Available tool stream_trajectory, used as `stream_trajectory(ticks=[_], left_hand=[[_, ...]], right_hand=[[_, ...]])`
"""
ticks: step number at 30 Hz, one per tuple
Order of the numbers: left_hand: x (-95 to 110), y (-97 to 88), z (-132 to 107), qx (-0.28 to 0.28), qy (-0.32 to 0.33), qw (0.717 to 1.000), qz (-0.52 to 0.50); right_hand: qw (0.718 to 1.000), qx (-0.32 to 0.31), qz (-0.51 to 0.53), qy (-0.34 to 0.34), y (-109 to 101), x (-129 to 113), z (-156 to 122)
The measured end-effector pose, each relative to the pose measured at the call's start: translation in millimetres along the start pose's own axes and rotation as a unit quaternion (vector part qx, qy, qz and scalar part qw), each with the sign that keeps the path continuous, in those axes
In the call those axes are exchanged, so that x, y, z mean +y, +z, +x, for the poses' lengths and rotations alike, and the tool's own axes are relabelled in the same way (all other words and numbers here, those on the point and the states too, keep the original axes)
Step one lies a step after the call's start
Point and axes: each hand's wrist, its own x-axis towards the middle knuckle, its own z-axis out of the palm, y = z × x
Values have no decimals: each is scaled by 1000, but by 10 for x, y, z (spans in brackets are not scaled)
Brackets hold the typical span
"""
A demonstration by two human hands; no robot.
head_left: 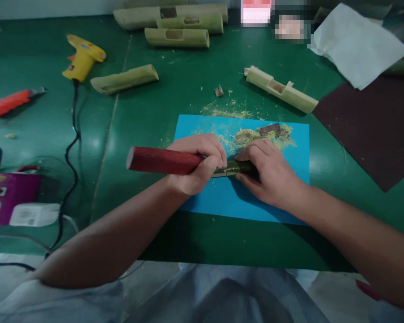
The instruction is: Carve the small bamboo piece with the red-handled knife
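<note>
My left hand (198,161) is wrapped round a tool with a thick red wooden handle (166,160). The handle's butt points left, and the working end is mostly hidden by my fingers. Its tip side meets a short dark green bamboo piece (234,168), which my right hand (264,168) grips at its right end between thumb and fingers. Both hands are low over a blue sheet (208,202). Yellowish shavings (249,134) and several dark bamboo chips (270,129) lie just beyond my right hand.
Several cut bamboo tubes (177,38) lie at the back, with a notched bamboo piece (292,94) at right. A yellow glue gun (82,58), a red utility knife (10,105) and a purple power box (16,197) with cords are left. Dark sandpaper-like sheet (373,130) and white paper (357,45) lie right.
</note>
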Motion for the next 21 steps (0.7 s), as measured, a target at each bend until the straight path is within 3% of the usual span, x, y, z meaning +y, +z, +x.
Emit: stream_trajectory(ticks=[3,6,10,14,21], left_hand=[[-2,4,19,22,41,999,-4],[16,-43,33,-21,46,999,5],[63,-144,56,-35,27,999,9],[58,-173,87,-88,36,995,-10],[-62,-206,22,-72,-17,997,-1]], right_hand=[[1000,4,-1,-1,8,5,-2],[1000,-2,-3,4,16,10,-6],[1000,5,-9,6,22,15,-12],[1000,-5,-12,13,14,13,-9],[1000,-6,-12,21,10,0,-10]])
